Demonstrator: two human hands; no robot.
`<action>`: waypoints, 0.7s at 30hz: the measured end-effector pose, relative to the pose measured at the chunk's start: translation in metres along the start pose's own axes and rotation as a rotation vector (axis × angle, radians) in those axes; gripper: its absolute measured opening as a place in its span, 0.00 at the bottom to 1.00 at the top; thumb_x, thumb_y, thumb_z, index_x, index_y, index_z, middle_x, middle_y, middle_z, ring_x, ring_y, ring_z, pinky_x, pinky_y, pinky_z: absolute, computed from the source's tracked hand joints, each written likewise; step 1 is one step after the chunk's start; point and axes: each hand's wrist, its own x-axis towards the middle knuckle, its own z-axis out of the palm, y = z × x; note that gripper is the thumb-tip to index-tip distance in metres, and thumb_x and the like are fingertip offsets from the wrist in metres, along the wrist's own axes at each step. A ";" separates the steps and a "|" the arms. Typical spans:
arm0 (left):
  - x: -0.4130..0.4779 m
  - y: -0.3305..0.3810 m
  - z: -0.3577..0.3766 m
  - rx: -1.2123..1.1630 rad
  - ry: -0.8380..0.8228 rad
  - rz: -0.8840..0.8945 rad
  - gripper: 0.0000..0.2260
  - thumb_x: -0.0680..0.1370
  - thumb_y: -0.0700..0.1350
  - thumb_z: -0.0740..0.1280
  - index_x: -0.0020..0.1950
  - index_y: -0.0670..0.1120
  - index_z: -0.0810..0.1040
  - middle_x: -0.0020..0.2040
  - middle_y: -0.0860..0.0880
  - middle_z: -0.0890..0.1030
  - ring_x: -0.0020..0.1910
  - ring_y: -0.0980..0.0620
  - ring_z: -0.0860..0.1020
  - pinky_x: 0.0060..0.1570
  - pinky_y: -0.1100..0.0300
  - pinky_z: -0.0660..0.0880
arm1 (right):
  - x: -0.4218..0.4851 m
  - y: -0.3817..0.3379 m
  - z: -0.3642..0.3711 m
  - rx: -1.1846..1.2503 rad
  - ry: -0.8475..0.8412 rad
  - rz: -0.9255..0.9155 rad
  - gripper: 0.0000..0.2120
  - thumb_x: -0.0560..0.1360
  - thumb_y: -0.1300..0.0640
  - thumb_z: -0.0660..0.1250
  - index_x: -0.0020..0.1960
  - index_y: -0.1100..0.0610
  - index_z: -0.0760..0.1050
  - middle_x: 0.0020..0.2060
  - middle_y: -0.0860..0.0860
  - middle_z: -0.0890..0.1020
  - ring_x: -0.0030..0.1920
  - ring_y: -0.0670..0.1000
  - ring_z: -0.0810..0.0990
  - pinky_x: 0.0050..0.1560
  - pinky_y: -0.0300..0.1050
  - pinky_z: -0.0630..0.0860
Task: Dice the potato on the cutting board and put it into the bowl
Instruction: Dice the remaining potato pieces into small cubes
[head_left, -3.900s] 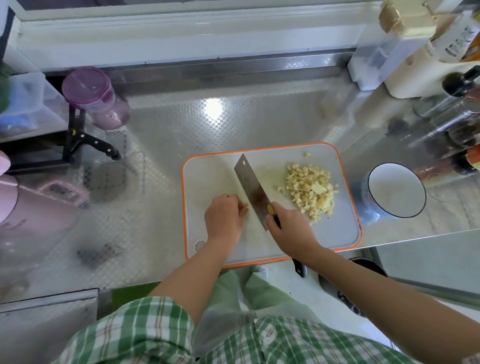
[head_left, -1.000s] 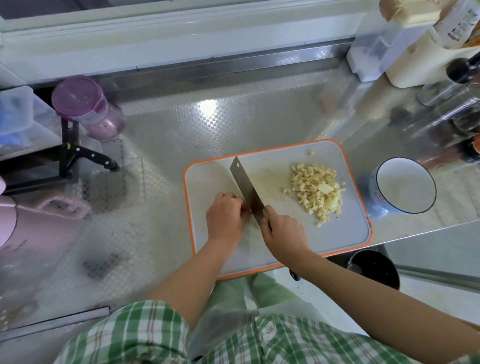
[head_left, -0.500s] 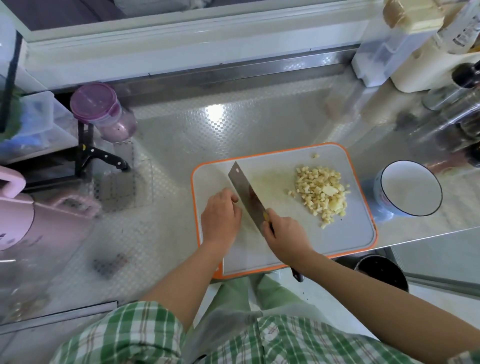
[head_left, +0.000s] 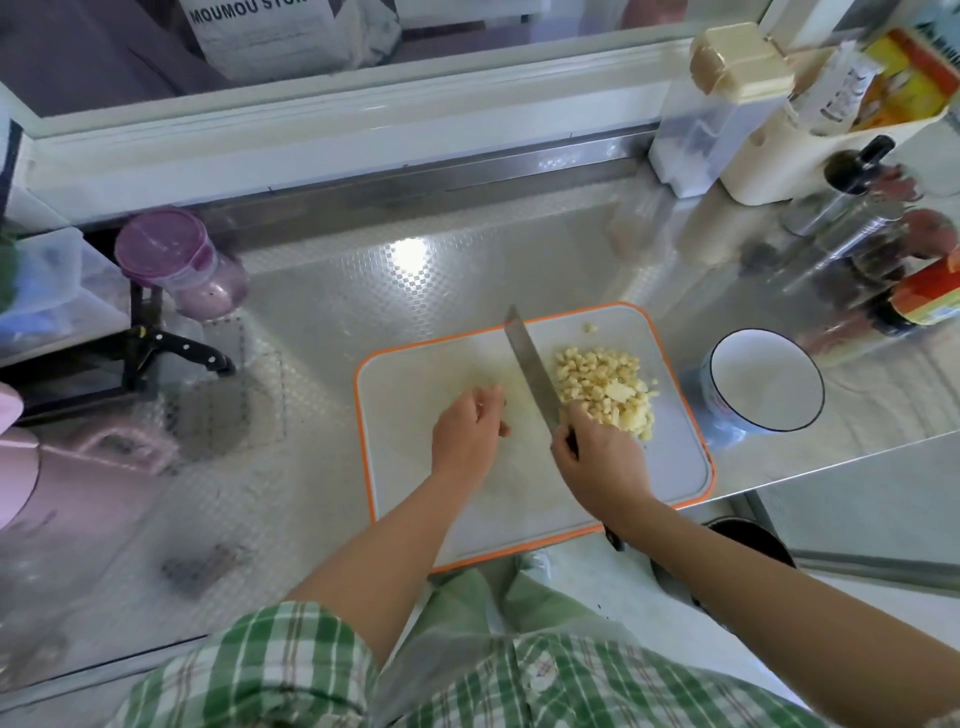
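In the middle of the frame, a little to the right, lies the cutting board (head_left: 670, 467); the potato cubes (head_left: 602, 387) sit in a pile on its upper right part; one small bit (head_left: 588, 328) lies alone above the pile, near the top edge; the bowl (head_left: 719, 410) stands just right of the board on the counter (head_left: 363, 291), and I see nothing inside it.

The right hand (head_left: 597, 465) is wrapped tight round the handle of the knife (head_left: 530, 369); the blade points up and left, right beside the pile. The left hand (head_left: 465, 436) rests on the board left of the blade with its fingers curled down; I cannot tell if a piece of potato is under them.

Here is what could go wrong. The left fingers are close to the blade; a chop that slips sideways could cut them. The cubes look wet and slippery; a fast push with the blade could send some over the right edge onto the counter. The bottom edge of the board seems to sit right at the front of the counter; a hard press there could make it slide or tip. The bowl is off the board; a blade loaded too full could spill cubes into the gap. The lone bit at the top could be forgotten.
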 end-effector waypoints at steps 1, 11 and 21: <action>0.000 0.008 -0.001 -0.128 -0.077 -0.067 0.18 0.81 0.59 0.57 0.47 0.46 0.77 0.34 0.49 0.82 0.33 0.49 0.78 0.36 0.56 0.73 | -0.001 -0.008 0.002 -0.015 -0.004 -0.042 0.08 0.79 0.55 0.59 0.56 0.54 0.71 0.30 0.53 0.76 0.32 0.59 0.76 0.30 0.46 0.65; 0.006 0.008 -0.005 -0.177 -0.007 -0.148 0.12 0.70 0.49 0.56 0.36 0.41 0.72 0.30 0.42 0.73 0.29 0.46 0.73 0.34 0.49 0.72 | -0.010 -0.005 -0.002 0.016 -0.383 -0.359 0.24 0.82 0.43 0.47 0.76 0.35 0.44 0.32 0.50 0.73 0.37 0.55 0.76 0.39 0.51 0.70; 0.004 0.013 -0.008 -0.225 0.021 -0.160 0.16 0.78 0.39 0.56 0.30 0.46 0.62 0.28 0.45 0.63 0.26 0.49 0.65 0.24 0.64 0.63 | 0.005 0.005 -0.005 0.131 -0.418 -0.162 0.29 0.76 0.31 0.37 0.76 0.34 0.44 0.30 0.54 0.75 0.40 0.56 0.78 0.47 0.50 0.73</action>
